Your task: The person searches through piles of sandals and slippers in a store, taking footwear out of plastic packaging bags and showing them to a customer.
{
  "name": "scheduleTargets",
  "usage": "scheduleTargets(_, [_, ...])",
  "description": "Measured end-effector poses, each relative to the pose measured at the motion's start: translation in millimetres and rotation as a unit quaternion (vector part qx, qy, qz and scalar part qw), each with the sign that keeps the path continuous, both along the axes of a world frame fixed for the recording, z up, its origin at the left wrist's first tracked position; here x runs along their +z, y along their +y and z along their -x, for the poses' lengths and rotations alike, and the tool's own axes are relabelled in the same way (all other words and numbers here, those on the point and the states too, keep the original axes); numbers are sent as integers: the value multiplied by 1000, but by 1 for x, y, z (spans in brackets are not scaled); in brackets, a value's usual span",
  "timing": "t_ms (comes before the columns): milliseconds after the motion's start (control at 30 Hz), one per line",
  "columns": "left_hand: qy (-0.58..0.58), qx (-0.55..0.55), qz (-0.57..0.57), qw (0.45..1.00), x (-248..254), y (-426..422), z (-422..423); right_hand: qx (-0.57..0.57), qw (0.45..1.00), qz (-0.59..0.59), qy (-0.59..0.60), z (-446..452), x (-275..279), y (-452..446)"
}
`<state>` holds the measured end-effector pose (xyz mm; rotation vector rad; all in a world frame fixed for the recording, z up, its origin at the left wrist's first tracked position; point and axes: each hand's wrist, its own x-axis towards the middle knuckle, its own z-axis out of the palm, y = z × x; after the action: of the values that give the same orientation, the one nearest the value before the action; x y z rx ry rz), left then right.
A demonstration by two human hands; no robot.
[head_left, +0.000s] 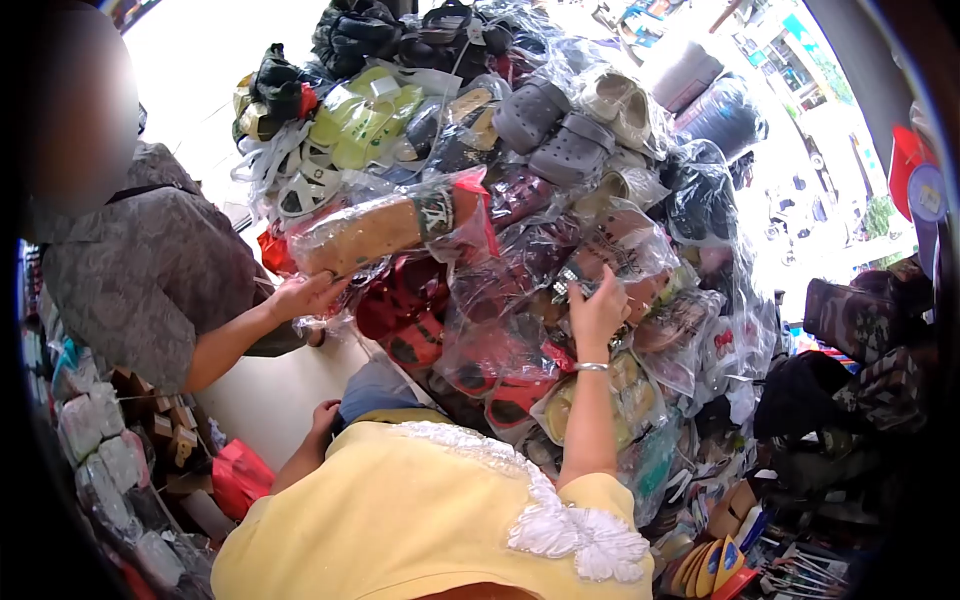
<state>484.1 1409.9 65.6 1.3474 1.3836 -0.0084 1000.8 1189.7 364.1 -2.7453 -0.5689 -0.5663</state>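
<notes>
Across heaped bagged shoes [572, 150], lettering [436, 212] unreadable, right fingers [607, 282] pinch a wrapped sandal [618, 252]; left fingers' [326, 408] grip I cannot tell.

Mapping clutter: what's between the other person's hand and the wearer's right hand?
Bagged footwear, red shoes among it, lies between the other person's hand and the right hand, in the head view.

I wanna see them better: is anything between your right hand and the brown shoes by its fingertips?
Just see-through plastic, it seems: the right hand touches the bag around the brown shoes.
</notes>
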Motion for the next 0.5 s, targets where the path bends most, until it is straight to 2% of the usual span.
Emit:
scheduleTargets(33, [0, 5, 0, 1000, -9, 1, 7, 24, 996, -89, 17, -17, -12, -3])
scheduleTargets(67, [-15, 15, 2, 1000, -19, 1, 10, 29, 996, -88, 16, -31, -21, -12])
scheduleTargets(100, [-31, 27, 4, 999, -30, -1, 12, 6, 923, -354, 148, -46, -26, -19])
scheduleTargets(133, [-36, 36, 5, 999, -25, -4, 9, -16, 765, -584, 271, -55, -18, -19])
scheduleTargets(200, [-16, 34, -7, 999, -16, -7, 10, -10, 526, -785, 326, -64, 6, -23])
scheduleTargets(267, [-16, 51, 3, 999, -12, -11, 12, 60, 492, -812, 307, -59, 31, -22])
scheduleTargets(300, [-12, 63, 13, 998, -10, -14, 13, 88, 545, -786, 279, -54, 41, -22])
scheduleTargets(367, [12, 85, 39, 996, -6, -15, 15, 117, 580, -760, 269, -28, 79, -9])
scheduleTargets(433, [38, 108, 64, 991, -3, -18, 13, 156, 559, -755, 305, 4, 123, 13])
scheduleTargets(467, [36, 94, 39, 994, -5, -19, 12, 155, 577, -747, 293, 21, 145, 29])
scheduleTargets(500, [34, 79, 13, 996, -6, -19, 13, 210, 508, -771, 321, 31, 156, 45])
